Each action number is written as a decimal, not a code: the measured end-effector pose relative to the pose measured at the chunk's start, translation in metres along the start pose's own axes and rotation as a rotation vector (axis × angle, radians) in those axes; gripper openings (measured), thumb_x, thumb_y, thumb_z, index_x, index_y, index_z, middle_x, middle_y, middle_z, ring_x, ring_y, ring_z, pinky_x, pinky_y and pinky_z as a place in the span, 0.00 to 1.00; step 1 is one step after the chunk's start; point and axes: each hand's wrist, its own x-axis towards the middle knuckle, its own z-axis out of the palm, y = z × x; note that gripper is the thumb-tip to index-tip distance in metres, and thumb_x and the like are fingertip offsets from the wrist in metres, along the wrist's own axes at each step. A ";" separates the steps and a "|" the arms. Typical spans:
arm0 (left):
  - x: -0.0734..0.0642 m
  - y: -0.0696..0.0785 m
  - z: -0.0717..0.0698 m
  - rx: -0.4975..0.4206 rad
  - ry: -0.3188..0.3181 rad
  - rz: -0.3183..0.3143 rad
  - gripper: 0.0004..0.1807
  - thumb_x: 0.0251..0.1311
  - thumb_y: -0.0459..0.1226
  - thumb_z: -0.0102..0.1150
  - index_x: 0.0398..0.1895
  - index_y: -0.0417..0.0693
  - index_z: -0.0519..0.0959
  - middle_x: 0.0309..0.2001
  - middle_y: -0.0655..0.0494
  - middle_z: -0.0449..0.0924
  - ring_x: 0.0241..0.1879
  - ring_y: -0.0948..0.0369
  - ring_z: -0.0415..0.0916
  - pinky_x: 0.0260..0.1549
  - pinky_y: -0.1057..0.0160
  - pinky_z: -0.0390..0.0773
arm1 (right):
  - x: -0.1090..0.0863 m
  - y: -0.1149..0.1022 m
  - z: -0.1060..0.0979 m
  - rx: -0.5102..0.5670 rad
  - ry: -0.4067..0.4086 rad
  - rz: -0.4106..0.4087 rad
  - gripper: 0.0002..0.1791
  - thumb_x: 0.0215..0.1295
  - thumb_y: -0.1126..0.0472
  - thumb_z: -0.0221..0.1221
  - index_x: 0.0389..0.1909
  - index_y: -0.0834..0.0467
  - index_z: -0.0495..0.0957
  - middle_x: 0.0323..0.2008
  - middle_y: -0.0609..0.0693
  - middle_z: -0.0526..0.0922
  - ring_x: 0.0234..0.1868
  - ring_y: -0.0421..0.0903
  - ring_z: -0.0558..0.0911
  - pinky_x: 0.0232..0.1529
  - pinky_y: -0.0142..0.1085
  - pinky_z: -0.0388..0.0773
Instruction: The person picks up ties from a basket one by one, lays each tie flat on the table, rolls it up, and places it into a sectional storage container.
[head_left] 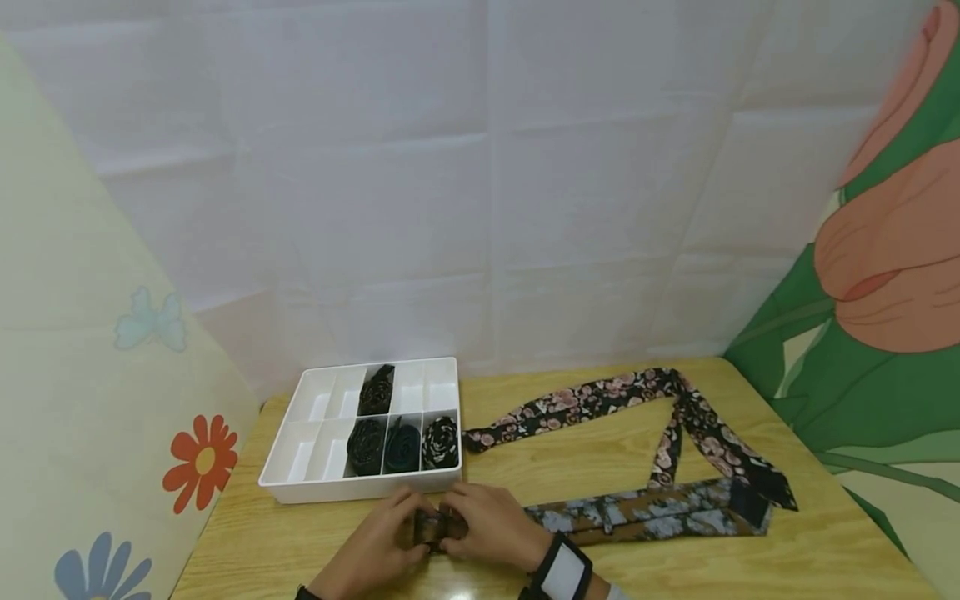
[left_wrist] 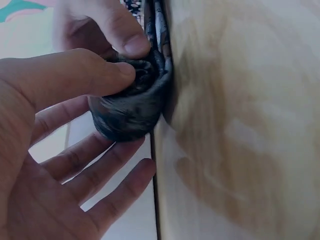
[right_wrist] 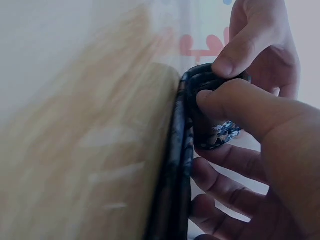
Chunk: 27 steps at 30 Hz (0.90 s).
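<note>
A brown necktie with blue-grey flowers (head_left: 652, 512) lies across the front of the table, its left end wound into a roll (head_left: 431, 527). My left hand (head_left: 382, 537) holds the roll from the left, thumb over the coil's upper edge and fingers beneath in the left wrist view. From the other side my right hand (head_left: 491, 529) grips the same roll (right_wrist: 210, 125); the right wrist view shows its thumb on the coil where the unrolled length leaves it. Behind the hands stands a white divided tray (head_left: 367, 493).
Three rolled dark ties fill the tray's front right compartments, including a black-and-white patterned one (head_left: 440, 442); another rolled tie (head_left: 376, 392) sits in the back row. A black necktie with pink flowers (head_left: 585, 404) lies folded to the right, its wide end touching the brown tie. A white sheet (head_left: 487, 208) hangs behind.
</note>
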 end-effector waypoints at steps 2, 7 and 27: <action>0.000 0.000 0.000 -0.007 0.001 0.008 0.28 0.45 0.31 0.82 0.49 0.58 0.81 0.49 0.68 0.78 0.49 0.69 0.77 0.50 0.60 0.83 | -0.001 0.001 0.001 -0.008 -0.007 0.004 0.20 0.61 0.44 0.75 0.51 0.44 0.86 0.45 0.37 0.84 0.36 0.28 0.75 0.33 0.25 0.72; 0.000 -0.002 -0.001 -0.027 -0.027 0.001 0.24 0.46 0.30 0.80 0.47 0.60 0.84 0.47 0.68 0.78 0.46 0.70 0.75 0.46 0.64 0.81 | 0.000 0.000 0.001 0.004 -0.035 -0.015 0.24 0.62 0.39 0.73 0.55 0.44 0.84 0.47 0.37 0.84 0.37 0.28 0.75 0.34 0.27 0.73; 0.003 0.001 0.001 -0.051 -0.070 -0.013 0.22 0.50 0.32 0.78 0.49 0.58 0.84 0.51 0.66 0.78 0.50 0.69 0.76 0.50 0.63 0.83 | 0.000 0.000 0.002 0.000 -0.030 -0.017 0.30 0.62 0.34 0.71 0.61 0.42 0.81 0.55 0.38 0.84 0.47 0.33 0.83 0.42 0.33 0.81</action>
